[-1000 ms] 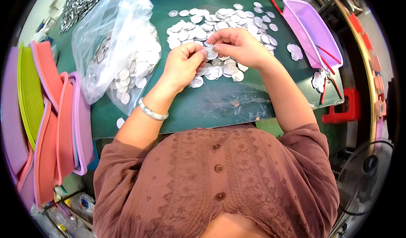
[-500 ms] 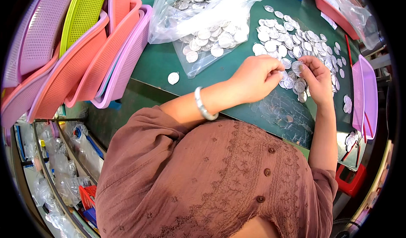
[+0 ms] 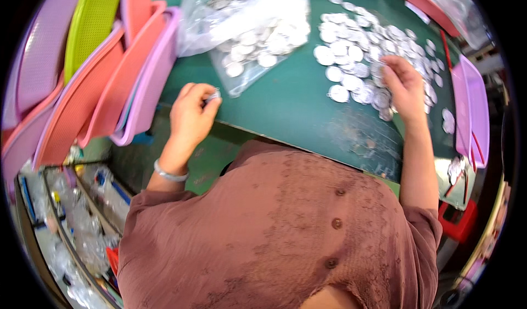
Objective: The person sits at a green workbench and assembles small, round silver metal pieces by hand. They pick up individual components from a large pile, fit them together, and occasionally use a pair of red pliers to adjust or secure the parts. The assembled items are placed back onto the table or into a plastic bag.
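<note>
My left hand, with a pale bangle on its wrist, is over the left front part of the green tabletop. Its thumb and fingers are closed on a small round silver medal, only partly seen. My right hand is at the right side of a spread pile of silver medals, each a disc, some with a small loop. Its thumb and forefinger are bent together over the pile; what is between them is blurred. A clear plastic bag holding more medals lies open between my hands, farther back.
Stacked pink, purple and green plastic baskets rise at the left. A purple basket and a few medals are at the right edge. A coral tray sits far right. Below left, a shelf holds plastic bags.
My left hand has swung from the pile to the left, where a lone medal lay. My right hand has stayed by the pile. The whole view has shifted slightly.
</note>
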The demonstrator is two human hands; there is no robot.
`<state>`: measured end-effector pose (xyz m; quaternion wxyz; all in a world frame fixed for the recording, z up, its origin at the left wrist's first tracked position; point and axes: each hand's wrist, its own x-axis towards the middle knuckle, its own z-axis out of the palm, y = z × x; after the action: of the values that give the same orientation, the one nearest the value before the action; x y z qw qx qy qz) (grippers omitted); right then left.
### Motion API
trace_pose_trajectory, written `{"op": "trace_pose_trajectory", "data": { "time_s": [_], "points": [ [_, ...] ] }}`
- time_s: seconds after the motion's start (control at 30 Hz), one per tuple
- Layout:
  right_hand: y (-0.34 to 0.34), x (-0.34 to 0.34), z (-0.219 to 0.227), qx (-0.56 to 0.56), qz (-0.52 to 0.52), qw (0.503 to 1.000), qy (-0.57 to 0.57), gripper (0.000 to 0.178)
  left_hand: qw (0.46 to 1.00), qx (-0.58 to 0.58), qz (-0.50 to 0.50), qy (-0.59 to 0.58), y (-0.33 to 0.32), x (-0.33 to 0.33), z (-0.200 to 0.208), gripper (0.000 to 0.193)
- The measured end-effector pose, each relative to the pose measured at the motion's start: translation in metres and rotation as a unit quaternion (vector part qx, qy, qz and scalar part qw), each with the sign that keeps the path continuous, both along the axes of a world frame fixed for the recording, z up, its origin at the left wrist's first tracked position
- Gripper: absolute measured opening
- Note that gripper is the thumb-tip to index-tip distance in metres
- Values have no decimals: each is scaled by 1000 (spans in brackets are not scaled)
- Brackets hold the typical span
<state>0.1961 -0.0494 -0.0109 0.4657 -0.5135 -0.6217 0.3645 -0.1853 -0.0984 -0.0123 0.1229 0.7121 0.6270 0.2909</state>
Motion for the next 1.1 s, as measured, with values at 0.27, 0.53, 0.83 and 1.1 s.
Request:
{"op": "trace_pose_trajectory", "data": {
  "time_s": [0.27,0.53,0.83,1.1],
  "points": [
    [-2,4,5,-77,18,994,73,20,997,9,-55,-55,14,38,22,11],
    [-7,-3,18,-74,33,994,80,21,878,-220,-291,-310,59,162,29,23],
    [-3,5,16,-63,42,986,147,27,780,-321,-273,-462,87,215,14,13],
    [-7,-1,19,-61,83,985,140,22,694,-395,-274,-536,84,207,7,14]
  ]
}}
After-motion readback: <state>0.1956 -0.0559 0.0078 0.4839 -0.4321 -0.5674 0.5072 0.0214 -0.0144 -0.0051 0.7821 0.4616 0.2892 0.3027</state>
